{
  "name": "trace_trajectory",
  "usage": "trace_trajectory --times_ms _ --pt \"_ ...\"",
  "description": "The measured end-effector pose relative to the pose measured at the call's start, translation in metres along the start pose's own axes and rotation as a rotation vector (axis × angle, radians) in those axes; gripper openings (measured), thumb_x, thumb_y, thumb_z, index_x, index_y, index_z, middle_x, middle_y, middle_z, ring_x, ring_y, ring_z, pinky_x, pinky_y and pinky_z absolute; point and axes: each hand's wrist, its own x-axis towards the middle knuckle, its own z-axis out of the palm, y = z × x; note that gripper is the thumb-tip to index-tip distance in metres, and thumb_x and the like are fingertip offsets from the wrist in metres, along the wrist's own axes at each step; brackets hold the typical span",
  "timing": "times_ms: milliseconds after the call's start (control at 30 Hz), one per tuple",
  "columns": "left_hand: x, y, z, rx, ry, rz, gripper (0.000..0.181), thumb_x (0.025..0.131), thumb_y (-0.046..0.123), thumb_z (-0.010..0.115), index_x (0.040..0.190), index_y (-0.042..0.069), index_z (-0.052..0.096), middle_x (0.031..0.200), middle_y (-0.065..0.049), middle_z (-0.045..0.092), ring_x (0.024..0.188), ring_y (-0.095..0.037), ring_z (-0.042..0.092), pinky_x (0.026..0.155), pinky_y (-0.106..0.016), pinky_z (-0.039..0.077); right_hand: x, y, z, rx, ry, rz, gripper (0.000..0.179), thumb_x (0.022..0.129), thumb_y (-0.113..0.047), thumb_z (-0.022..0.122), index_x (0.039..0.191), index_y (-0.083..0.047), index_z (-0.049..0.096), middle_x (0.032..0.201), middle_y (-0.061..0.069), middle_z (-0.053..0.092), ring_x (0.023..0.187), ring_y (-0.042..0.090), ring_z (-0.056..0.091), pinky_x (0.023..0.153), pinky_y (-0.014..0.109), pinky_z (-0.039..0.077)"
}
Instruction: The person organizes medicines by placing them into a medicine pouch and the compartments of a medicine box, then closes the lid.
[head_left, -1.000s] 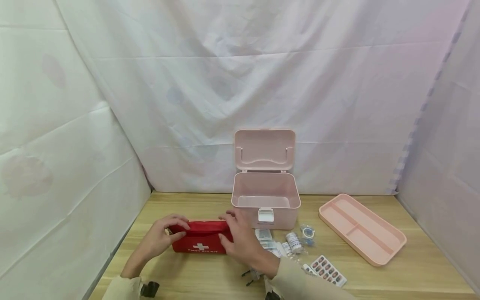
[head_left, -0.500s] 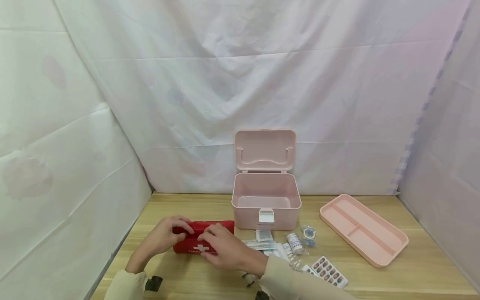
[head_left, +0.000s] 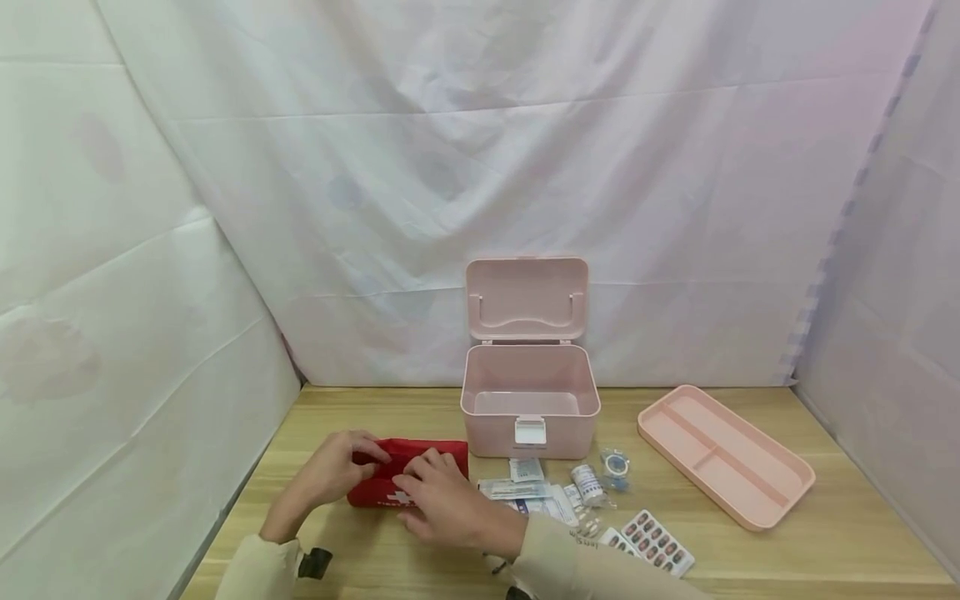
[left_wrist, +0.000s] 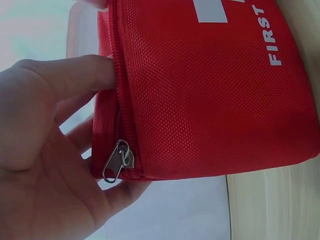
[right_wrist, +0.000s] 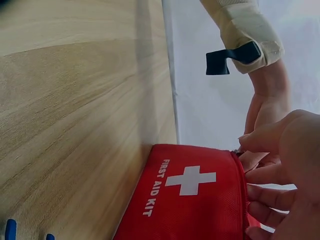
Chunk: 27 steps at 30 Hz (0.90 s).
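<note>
A red fabric first aid pouch (head_left: pixel 375 493) with a white cross stands on its long side on the table, zipper edge up. My left hand (head_left: pixel 330 472) grips its left end: the thumb (left_wrist: pixel 95 72) lies at the zipper edge, with fingers behind and under the corner. A metal zipper pull (left_wrist: pixel 119 159) hangs at that end. My right hand (head_left: pixel 442 500) is over the front and top of the pouch, its fingers (right_wrist: pixel 267 196) bent onto the zipper edge and its thumb (right_wrist: pixel 265 139) held apart in front. The inside of the pouch is hidden.
A pink box (head_left: pixel 487 437) with its lid raised stands behind, and a pink divided tray (head_left: pixel 738 500) lies at right. Between are sachets (head_left: pixel 527 471), a white bottle (head_left: pixel 587 483), a wrapped roll (head_left: pixel 616 465) and a capsule blister pack (head_left: pixel 657 542). White cloth hangs around the table.
My right hand has moved left from the pouch's right end to its middle and stays there. My left hand keeps its hold at the left end, and the pouch has barely shifted.
</note>
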Motion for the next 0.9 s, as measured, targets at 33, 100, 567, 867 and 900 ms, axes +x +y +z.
trace_trajectory --times_ms 33,100,567,867,900 --pt "0.001 0.001 0.001 0.010 0.005 -0.005 0.025 0.082 -0.010 0.067 0.089 0.010 0.079 0.107 -0.009 0.071 0.106 -0.034 0.064 0.090 -0.054 0.053 0.000 0.000 0.000 0.003 -0.002 0.001 0.040 0.094 -0.036 0.067 0.126 -0.012 0.066 0.115 -0.004 0.060 0.104 0.010 0.044 0.088 0.023 0.036" --pt "0.003 0.002 0.003 0.024 0.017 -0.007 0.024 0.082 -0.010 0.067 0.091 0.008 0.079 0.108 -0.011 0.071 0.107 -0.036 0.063 0.090 -0.053 0.054 0.000 0.000 0.000 0.016 -0.013 -0.001 0.038 0.094 -0.035 0.067 0.125 -0.012 0.067 0.112 -0.005 0.059 0.103 0.010 0.046 0.088 0.024 0.035" --pt "0.014 0.008 0.013 0.100 0.022 -0.010 0.031 0.076 -0.015 0.069 0.101 0.003 0.075 0.111 -0.012 0.069 0.105 -0.032 0.065 0.084 -0.043 0.057 0.001 0.006 -0.002 0.130 -0.165 0.048 0.037 0.095 -0.033 0.066 0.127 -0.014 0.066 0.106 -0.006 0.061 0.100 0.004 0.052 0.087 0.025 0.041" --pt "0.014 0.012 0.010 0.118 -0.029 -0.030 0.034 0.076 -0.013 0.070 0.106 0.004 0.074 0.113 -0.011 0.068 0.100 -0.028 0.064 0.081 -0.042 0.059 -0.004 0.011 -0.003 0.252 -0.145 0.113 0.031 0.095 -0.034 0.066 0.122 -0.018 0.068 0.132 0.000 0.051 0.119 0.012 0.047 0.101 0.030 0.046" --pt "0.014 0.011 0.010 0.120 -0.033 -0.031 0.034 0.077 -0.012 0.071 0.107 0.004 0.074 0.113 -0.010 0.068 0.099 -0.027 0.064 0.080 -0.041 0.059 -0.005 0.011 -0.003 0.262 -0.144 0.112 0.032 0.095 -0.033 0.066 0.123 -0.018 0.067 0.133 0.000 0.051 0.120 0.012 0.047 0.101 0.030 0.046"
